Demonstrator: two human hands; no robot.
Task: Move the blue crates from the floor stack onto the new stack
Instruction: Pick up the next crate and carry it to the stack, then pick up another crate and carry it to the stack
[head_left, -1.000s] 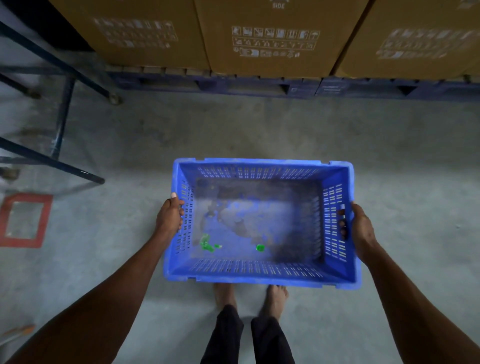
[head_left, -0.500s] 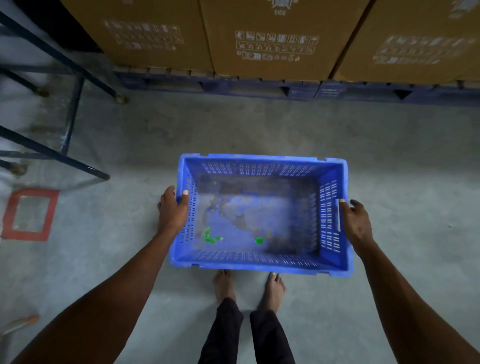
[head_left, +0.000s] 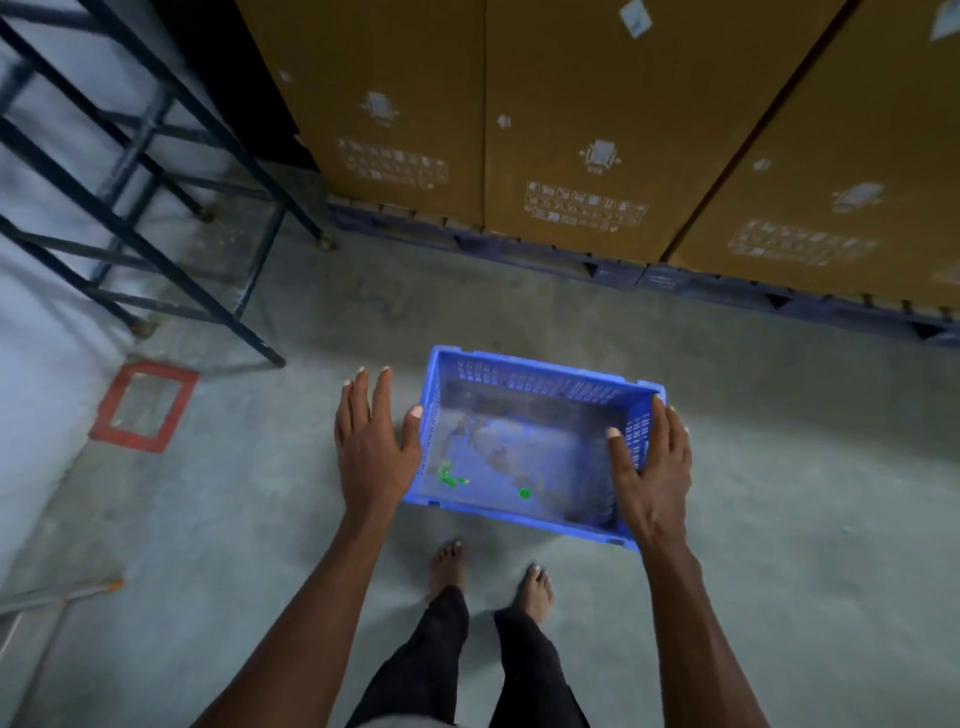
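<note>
One blue slotted crate (head_left: 524, 441) sits on the concrete floor just ahead of my bare feet, empty apart from a few green scraps (head_left: 452, 478) and dirt. My left hand (head_left: 371, 447) hovers beside its left wall with fingers spread, the thumb tip at the rim. My right hand (head_left: 654, 467) lies flat over the right wall, fingers straight, thumb on the inner side. Neither hand grips the crate. No other crate or stack is in view.
Tall cardboard boxes (head_left: 571, 130) on dark pallets (head_left: 613, 270) line the back. A dark metal rack frame (head_left: 156, 249) stands at the left, with a red taped square (head_left: 143, 408) on the floor near it. A grey pole with an orange tip (head_left: 62, 597) lies at lower left.
The crate went down from my grip onto the floor. Both hands let go of its side walls and opened. The view swung up and to the left.
</note>
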